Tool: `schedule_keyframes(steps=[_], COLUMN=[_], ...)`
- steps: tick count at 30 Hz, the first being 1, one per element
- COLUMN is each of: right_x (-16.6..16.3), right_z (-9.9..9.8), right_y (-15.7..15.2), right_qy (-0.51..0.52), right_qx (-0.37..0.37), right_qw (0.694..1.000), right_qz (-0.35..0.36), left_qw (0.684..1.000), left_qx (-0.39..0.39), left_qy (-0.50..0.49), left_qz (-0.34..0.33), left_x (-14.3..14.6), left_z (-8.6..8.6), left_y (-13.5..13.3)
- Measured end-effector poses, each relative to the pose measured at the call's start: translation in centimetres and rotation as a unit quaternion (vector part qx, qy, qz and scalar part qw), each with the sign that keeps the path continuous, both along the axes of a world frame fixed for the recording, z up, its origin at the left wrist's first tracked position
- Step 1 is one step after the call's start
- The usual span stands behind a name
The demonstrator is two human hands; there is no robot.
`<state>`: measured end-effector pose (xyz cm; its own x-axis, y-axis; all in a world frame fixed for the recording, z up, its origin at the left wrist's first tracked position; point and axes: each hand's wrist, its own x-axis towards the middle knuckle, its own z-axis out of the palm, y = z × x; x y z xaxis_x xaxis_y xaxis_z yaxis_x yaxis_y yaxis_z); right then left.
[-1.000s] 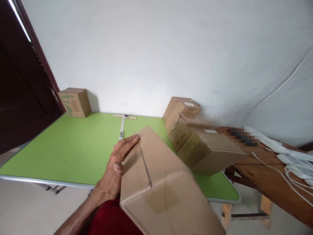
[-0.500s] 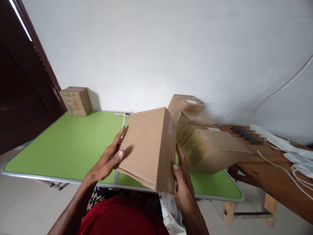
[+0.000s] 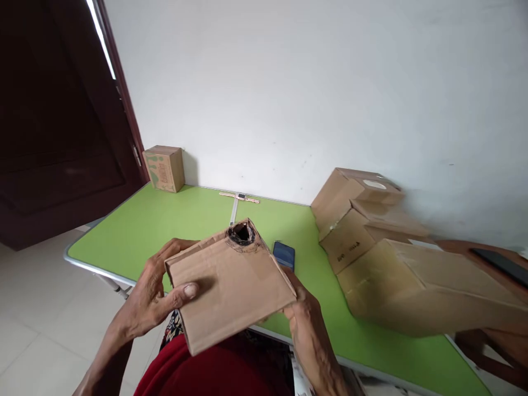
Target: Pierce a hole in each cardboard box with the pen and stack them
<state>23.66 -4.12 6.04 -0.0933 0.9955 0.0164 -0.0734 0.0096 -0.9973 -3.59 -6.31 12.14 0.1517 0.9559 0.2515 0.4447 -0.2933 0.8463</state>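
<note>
Between my two hands is a brown cardboard box (image 3: 231, 286), tilted above the near edge of the green table (image 3: 119, 236). A rough, dark-edged hole (image 3: 241, 234) shows near its far corner. My left hand (image 3: 159, 291) grips the left side, thumb on the upper face and fingers around behind. At the lower right corner my right hand (image 3: 305, 316) holds the box, its fingertips partly hidden beneath. Just beyond the box lies a phone (image 3: 284, 254), partly covered by it.
Several cardboard boxes (image 3: 412, 275) crowd the right side, beside a wooden table (image 3: 457, 246) with a dark flat object (image 3: 503, 264). A small printed box (image 3: 165, 169) stands at the far left. A watch (image 3: 240, 197) lies by the wall.
The box in my hands has been turned and lowered, so the face with the hole now shows. The phone has come into sight. My view has swung right.
</note>
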Motion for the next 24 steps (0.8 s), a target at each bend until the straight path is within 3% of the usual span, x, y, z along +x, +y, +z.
schedule_keyframes(steps=[4, 10, 15, 19, 24], right_x=[0.0, 0.9, 0.8, 0.4, -0.6], right_z=[0.0, 2.4, 2.9, 2.3, 2.5], right_y=[-1.9, -3.8, -4.5, -4.5, -4.3], right_qy=[-0.06, -0.264, -0.398, -0.434, -0.443], right_qx=[0.002, 0.025, 0.055, 0.077, 0.122], right_qw=[0.996, 0.95, 0.906, 0.889, 0.884], right_qz=[0.067, 0.168, 0.133, 0.127, 0.085], left_qw=[0.998, 0.995, 0.989, 0.989, 0.984], left_qx=[-0.045, -0.068, -0.107, -0.113, -0.093], left_qy=[0.018, 0.06, 0.096, 0.097, 0.147], left_qz=[0.033, 0.048, 0.027, 0.012, -0.045], left_x=[-1.4, -2.0, -1.5, -1.2, -1.8], left_z=[-0.3, -4.9, -7.7, -7.2, -4.3], left_y=[-3.0, -6.9, -8.6, -8.6, -7.0])
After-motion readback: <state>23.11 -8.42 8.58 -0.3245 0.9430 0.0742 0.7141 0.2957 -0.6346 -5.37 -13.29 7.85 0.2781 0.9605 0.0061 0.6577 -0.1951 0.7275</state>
